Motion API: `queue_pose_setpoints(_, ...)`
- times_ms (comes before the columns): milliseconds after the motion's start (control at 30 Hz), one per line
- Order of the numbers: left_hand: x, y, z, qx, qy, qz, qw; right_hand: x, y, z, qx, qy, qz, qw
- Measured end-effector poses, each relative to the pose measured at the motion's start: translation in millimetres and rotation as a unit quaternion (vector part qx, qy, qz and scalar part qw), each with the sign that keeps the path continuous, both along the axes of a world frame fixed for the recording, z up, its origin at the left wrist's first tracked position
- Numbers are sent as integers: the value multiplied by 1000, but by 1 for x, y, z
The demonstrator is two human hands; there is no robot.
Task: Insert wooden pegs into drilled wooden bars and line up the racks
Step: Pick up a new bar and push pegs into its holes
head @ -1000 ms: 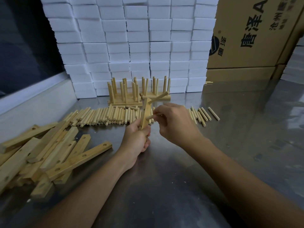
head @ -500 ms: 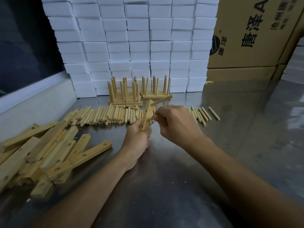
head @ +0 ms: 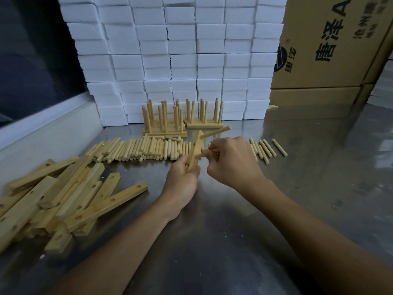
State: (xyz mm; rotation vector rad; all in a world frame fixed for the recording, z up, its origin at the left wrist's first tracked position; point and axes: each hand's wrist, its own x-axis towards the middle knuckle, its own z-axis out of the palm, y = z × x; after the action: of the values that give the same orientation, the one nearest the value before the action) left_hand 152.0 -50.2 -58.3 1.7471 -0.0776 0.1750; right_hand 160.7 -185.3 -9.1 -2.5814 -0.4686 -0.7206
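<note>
My left hand (head: 181, 177) grips the lower end of a drilled wooden bar (head: 196, 151), held upright and tilted. One peg (head: 215, 132) sticks out of the bar's top hole toward the right. My right hand (head: 230, 160) pinches a second peg (head: 201, 154) whose tip meets the bar's middle. A long row of loose pegs (head: 136, 150) lies behind the hands, with a few more pegs (head: 265, 147) to the right. Finished racks (head: 182, 116) stand upright against the back. Drilled bars (head: 63, 194) lie piled at the left.
A wall of white foam blocks (head: 170, 54) closes the back of the steel table (head: 255, 231). Cardboard boxes (head: 331, 45) stand at the back right. A raised white ledge (head: 42, 120) runs along the left side.
The bar has tilted a little and my right hand has shifted slightly, bringing the second peg's tip to the bar. The piles and racks have not moved.
</note>
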Motion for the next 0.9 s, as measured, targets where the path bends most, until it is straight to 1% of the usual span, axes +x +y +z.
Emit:
queue_pose_setpoints(133,3,-1,-4,13,-1,4,1000,1,4,-4,86,26,-39,995)
queue_pose_setpoints(200,4,-1,-4,21,-3,3,1000,2,5,-6,110,44,-52,992)
queue_pose_setpoints(367,3,0,-2,14,-8,-11,1000,3,3,-7,120,45,-45,991)
queue_pose_setpoints(467,1,1,1,-10,-1,-15,1000,3,1,-7,122,43,-30,991)
queue_pose_setpoints(533,1,0,2,-24,9,-9,1000,2,-1,-8,130,27,-8,991)
queue_pose_setpoints(667,2,-1,4,-36,29,0,999,0,-6,-11,114,-62,20,991)
queue_pose_setpoints(767,5,2,6,-67,62,20,996,0,-13,-15,141,-105,38,984)
queue_pose_setpoints(833,6,5,7,-114,85,27,990,5,-19,-19,178,-102,27,978)
queue_pose_setpoints(900,6,7,9,-150,92,22,984,13,-27,-24,193,-71,-13,978)
